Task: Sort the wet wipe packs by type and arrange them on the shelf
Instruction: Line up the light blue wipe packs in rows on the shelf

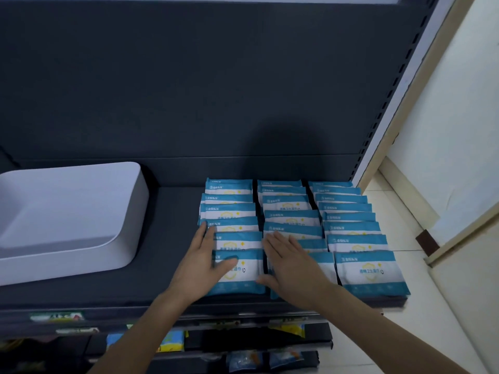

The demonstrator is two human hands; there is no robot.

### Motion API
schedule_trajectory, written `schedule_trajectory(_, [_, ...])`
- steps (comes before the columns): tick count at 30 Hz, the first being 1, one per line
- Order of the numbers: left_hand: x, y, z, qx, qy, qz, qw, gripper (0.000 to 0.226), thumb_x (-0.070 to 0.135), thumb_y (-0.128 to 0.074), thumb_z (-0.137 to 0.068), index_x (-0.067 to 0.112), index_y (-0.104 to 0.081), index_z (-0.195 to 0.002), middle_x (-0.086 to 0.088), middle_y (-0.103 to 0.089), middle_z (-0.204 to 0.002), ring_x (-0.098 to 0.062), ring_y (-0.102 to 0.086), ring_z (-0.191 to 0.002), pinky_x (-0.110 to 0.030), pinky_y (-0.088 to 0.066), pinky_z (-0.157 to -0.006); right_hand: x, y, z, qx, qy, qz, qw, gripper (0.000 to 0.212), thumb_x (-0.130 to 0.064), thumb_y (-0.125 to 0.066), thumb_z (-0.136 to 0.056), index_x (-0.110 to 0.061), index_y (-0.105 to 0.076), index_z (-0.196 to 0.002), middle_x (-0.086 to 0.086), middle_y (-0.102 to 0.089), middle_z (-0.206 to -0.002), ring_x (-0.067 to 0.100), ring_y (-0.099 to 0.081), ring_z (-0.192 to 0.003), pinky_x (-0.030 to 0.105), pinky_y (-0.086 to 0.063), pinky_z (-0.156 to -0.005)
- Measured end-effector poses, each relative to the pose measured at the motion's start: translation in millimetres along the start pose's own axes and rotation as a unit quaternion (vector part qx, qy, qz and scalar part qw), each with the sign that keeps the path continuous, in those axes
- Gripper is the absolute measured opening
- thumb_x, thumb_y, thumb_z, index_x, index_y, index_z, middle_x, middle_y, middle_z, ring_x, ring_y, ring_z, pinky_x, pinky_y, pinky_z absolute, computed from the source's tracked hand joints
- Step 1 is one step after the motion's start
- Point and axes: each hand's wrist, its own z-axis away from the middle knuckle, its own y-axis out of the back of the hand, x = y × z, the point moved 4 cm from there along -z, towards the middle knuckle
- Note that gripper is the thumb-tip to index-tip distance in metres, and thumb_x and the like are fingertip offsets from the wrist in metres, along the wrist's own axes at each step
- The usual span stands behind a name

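So, well left of the fingers a white bin [67,211] sits on the dark shelf [172,238]. Then the left hand [205,263] lies flat, fingers straight, on the left row of wet wipe packs [229,210], gripping nothing. Next the right hand [291,265] is spread flat on the middle row [291,217]. A third row [370,268] sits just right of those fingers, untouched.

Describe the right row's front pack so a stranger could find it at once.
On the dark shelf, right of the white bin, blue-and-white wipe packs lie in three overlapping rows. Take the rightmost row's frontmost pack. The left hand and right hand rest on the other two front packs; this one lies untouched, face showing whole.
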Motion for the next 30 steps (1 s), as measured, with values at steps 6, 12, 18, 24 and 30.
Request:
schedule_trajectory(6, [-3,13,-14,0.060,0.029,0.190,0.980,0.051,0.056,-0.056,-0.087,0.030,-0.048,-0.131,0.006,-0.055,-0.129,-0.008,-0.053,-0.120,-0.032,-0.049,-0.098,-16,-2,-13,-0.030,-0.002,0.026,0.999,0.099,-0.076,-0.008,-0.080,-0.006,-0.011,-0.151,0.009,-0.007,-0.160,0.023,0.004,-0.148,0.039,0.007,-0.118])
schedule_trajectory(12, [0,17,-27,0.052,0.029,0.249,0.967,0.029,0.040,-0.058,-0.093,0.036,-0.053,-0.121,0.010,-0.062,-0.121,-0.003,-0.062,-0.106,-0.025,-0.051,-0.088,23,18,-17,0.063,-0.080,-0.038,0.994,0.070,-0.050,-0.032,-0.098,-0.007,-0.017,-0.151,0.010,-0.016,-0.158,0.023,-0.006,-0.148,0.032,0.002,-0.119])
schedule_trajectory(18, [12,27,-48,0.058,0.074,0.299,0.950,0.019,0.042,-0.061,-0.090,0.051,-0.045,-0.096,0.014,-0.063,-0.107,-0.006,-0.064,-0.096,-0.028,-0.052,-0.082,67,29,-33,0.050,-0.149,-0.064,0.985,0.065,-0.046,-0.033,-0.100,-0.003,-0.024,-0.147,0.014,-0.032,-0.151,0.030,-0.019,-0.144,0.035,-0.016,-0.118])
schedule_trajectory(24, [11,21,-63,0.037,0.077,0.320,0.944,0.024,0.037,-0.063,-0.090,0.040,-0.052,-0.111,0.009,-0.068,-0.111,-0.010,-0.068,-0.097,-0.038,-0.054,-0.089,72,17,-53,0.012,-0.160,-0.072,0.984,0.059,-0.049,-0.036,-0.097,-0.005,-0.042,-0.135,0.014,-0.042,-0.140,0.029,-0.035,-0.132,0.039,-0.032,-0.110])
schedule_trajectory(30, [9,18,-70,0.069,0.090,0.310,0.944,0.043,0.025,-0.064,-0.091,0.032,-0.039,-0.126,0.024,-0.058,-0.100,0.004,-0.061,-0.089,-0.016,-0.048,-0.077,76,23,-63,0.046,-0.168,-0.059,0.983,0.055,-0.052,-0.037,-0.095,-0.010,-0.050,-0.129,0.012,-0.054,-0.125,0.029,-0.049,-0.117,0.042,-0.040,-0.101])
